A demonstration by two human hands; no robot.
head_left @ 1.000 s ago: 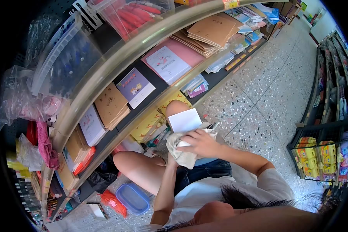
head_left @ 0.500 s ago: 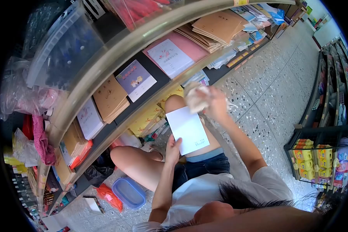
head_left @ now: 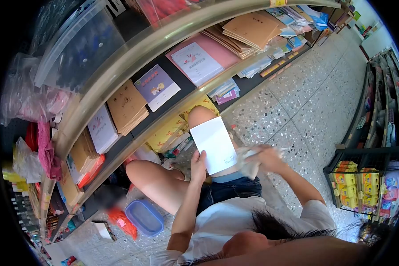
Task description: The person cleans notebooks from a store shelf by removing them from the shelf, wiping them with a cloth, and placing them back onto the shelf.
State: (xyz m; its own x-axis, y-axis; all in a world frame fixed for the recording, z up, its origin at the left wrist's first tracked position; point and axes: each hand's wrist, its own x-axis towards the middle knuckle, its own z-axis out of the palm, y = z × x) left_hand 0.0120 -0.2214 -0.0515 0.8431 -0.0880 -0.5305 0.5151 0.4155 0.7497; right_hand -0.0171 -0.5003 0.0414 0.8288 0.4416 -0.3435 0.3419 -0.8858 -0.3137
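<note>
My left hand [head_left: 198, 167] grips a white booklet [head_left: 213, 144] by its lower left edge, thumb on top. The booklet lies over my lap with small print near its bottom right corner. My right hand [head_left: 267, 158] is closed on a whitish cloth [head_left: 249, 163], just right of the booklet's lower edge. Both hand and cloth are a little smeared by motion. I cannot tell whether the cloth touches the booklet's edge.
Shelves in front hold brown notebooks [head_left: 126, 106], a purple booklet [head_left: 156, 87] and a pink folder [head_left: 224, 51]. On the floor at lower left stand a blue plastic basin [head_left: 145, 217] and an orange bag [head_left: 122, 223]. A rack with yellow packs [head_left: 345, 185] is at right.
My right hand has moved with the cloth from the booklet's top right corner down toward me, beside its lower right edge. My left hand and the booklet have barely shifted.
</note>
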